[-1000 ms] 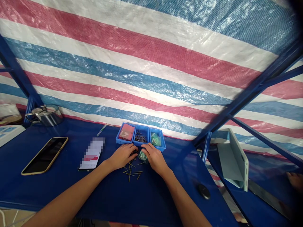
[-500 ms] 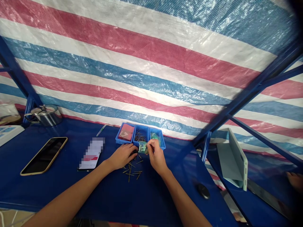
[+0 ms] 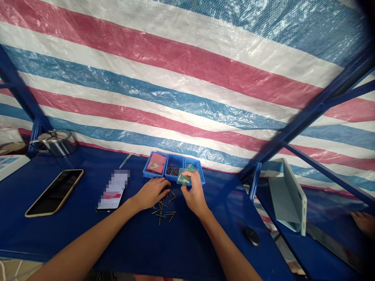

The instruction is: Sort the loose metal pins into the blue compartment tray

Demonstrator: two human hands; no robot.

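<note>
My right hand (image 3: 193,191) pinches a small clear-green plastic packet (image 3: 183,177) between thumb and fingers, at the front of the right compartment of a blue three-part bin (image 3: 175,179). My left hand (image 3: 151,194) rests on the table before the bin, fingers stretched out and thumb apart, beside thin metal pieces that resemble drill bits (image 3: 161,212). More such pieces (image 3: 172,170) lie in the middle compartment. Red packets (image 3: 156,162) fill the left one, and green packets (image 3: 191,166) lie in the right one, partly behind my hand.
Two phones, one dark (image 3: 55,193) and one lit (image 3: 113,191), lie to the left, with a thin pen-like stick (image 3: 125,161) behind. A metal pot (image 3: 57,142) stands back left. A black mouse (image 3: 251,236) is at right. Beyond a blue frame bar (image 3: 293,128) stands a tablet case (image 3: 288,199); another person's hand (image 3: 363,222) shows.
My right hand has carried the green packet slightly right and up, away from my left hand, to the bin's front edge. My left hand has stayed in place.
</note>
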